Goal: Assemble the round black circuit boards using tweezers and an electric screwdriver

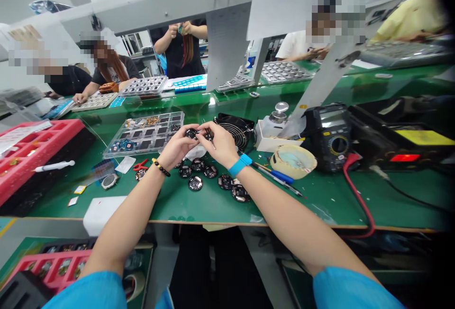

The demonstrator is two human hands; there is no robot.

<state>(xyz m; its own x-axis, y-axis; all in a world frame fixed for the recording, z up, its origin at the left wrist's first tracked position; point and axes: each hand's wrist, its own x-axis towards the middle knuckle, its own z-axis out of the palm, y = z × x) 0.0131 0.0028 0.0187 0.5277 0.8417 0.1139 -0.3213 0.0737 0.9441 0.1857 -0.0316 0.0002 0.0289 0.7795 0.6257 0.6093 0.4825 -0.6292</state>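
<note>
My left hand [178,145] is closed on a small round black part [192,133], like the black discs on the table. Close beside it, my right hand [222,143] has its fingers pinched at another small dark piece [207,134], partly hidden by the fingers; its kind is unclear. Below both hands lie several round black watch-like modules [195,183] with metal parts on them. A clear compartment tray [163,145] of small parts sits behind my left hand. Behind my right hand stands a black fan [245,126] with a wire guard.
On the right are a cream bowl [308,169], pens [282,177], a multimeter [330,138] and a red cable [359,200]. Red pliers [141,165] and a white box [103,212] lie left. A red foam tray [50,138] stands far left. Several people sit or stand across the bench.
</note>
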